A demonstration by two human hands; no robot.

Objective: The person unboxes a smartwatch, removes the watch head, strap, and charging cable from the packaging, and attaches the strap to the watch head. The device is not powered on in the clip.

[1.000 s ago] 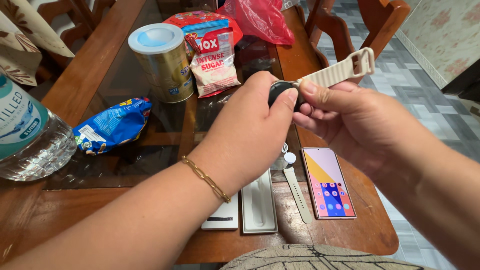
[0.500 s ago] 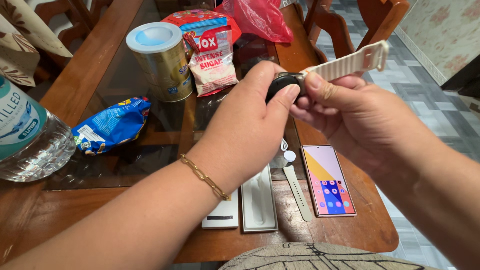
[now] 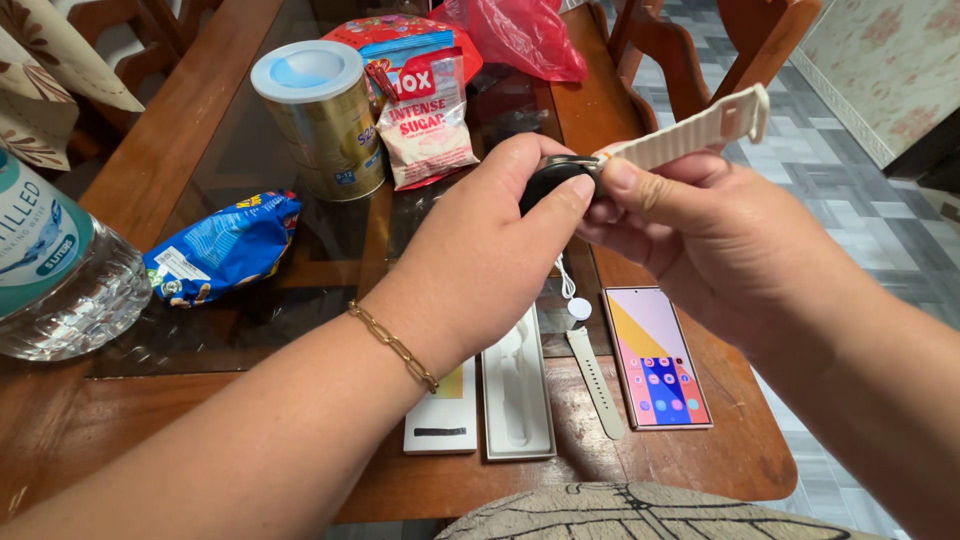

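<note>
glass-topped wooden table over grey tiled floor. left hand and right hand, raised together, pinch a black smartwatch with cream strap.

Around the lit rectangular phone: one dark round watch body, two cream straps, one gold tin, two snack bags.

Left hand and right hand raised together, fingers pinched, forearms converging
</note>
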